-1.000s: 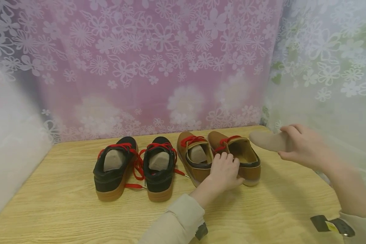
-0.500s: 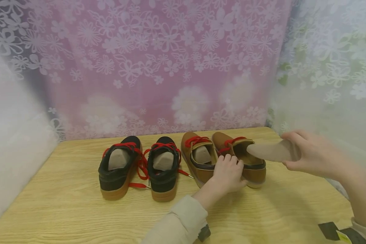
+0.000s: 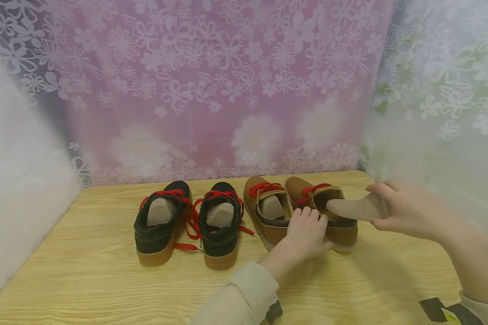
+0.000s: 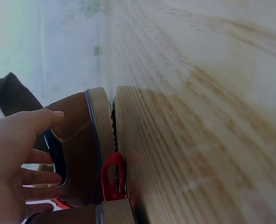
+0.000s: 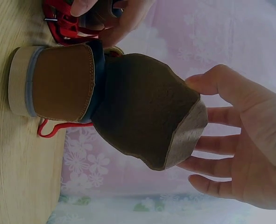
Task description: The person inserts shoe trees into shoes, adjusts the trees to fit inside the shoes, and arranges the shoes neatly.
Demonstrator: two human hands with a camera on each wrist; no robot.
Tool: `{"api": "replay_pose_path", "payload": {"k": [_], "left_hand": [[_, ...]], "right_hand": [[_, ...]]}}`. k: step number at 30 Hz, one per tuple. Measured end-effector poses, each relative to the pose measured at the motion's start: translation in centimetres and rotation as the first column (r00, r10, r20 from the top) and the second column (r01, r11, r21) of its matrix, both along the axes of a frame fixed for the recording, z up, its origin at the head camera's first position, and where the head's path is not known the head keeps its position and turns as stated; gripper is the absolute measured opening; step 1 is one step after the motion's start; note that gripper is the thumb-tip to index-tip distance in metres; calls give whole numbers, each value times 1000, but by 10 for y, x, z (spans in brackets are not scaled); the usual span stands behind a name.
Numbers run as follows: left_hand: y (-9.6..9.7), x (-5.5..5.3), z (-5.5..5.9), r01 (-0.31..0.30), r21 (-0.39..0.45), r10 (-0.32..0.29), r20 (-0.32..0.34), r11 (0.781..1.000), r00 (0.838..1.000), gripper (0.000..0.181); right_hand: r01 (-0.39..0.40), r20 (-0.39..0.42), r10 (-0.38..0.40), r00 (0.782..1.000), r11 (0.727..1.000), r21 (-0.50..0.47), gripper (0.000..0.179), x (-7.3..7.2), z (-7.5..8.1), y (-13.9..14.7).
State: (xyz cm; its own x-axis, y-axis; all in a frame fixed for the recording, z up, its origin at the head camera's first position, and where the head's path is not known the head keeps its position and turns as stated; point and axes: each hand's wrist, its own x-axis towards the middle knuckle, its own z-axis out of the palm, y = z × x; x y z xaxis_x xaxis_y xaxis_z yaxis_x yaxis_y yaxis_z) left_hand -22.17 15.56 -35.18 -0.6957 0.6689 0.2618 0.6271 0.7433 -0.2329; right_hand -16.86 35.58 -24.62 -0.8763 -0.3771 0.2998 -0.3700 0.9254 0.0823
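Note:
My right hand (image 3: 406,210) pinches the broad end of a beige moulded-paper shoe insert (image 3: 355,209), thumb on one side and fingers on the other. The insert's rounded tip overlaps the mouth of the right-hand brown shoe (image 3: 343,237), which has red laces. In the right wrist view, the insert (image 5: 142,107) tilts over that shoe's heel (image 5: 60,84). My left hand (image 3: 307,230) holds the same shoe at its heel collar, between the two brown shoes. The left wrist view shows its thumb against the brown leather (image 4: 74,121) and its fingers at the dark collar.
The other brown shoe (image 3: 274,234) stands just left, an insert (image 3: 271,206) inside. Farther left are two black shoes (image 3: 154,241) with red laces, each with an insert. The laces trail onto the wooden table (image 3: 105,289). A pink flowered curtain (image 3: 211,90) hangs behind.
My right hand has brought the insert leftward from beside the shoe to its opening. My left hand stays at the brown shoe's heel. The head view has shifted slightly.

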Motion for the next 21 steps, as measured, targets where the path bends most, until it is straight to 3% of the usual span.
{"api": "replay_pose_path", "payload": {"k": [21], "left_hand": [[0, 0, 0, -8, -14, 8, 13, 1000, 1000, 50]], "right_hand": [[-45, 33, 46, 998, 999, -27, 64, -21, -12, -20]]}}
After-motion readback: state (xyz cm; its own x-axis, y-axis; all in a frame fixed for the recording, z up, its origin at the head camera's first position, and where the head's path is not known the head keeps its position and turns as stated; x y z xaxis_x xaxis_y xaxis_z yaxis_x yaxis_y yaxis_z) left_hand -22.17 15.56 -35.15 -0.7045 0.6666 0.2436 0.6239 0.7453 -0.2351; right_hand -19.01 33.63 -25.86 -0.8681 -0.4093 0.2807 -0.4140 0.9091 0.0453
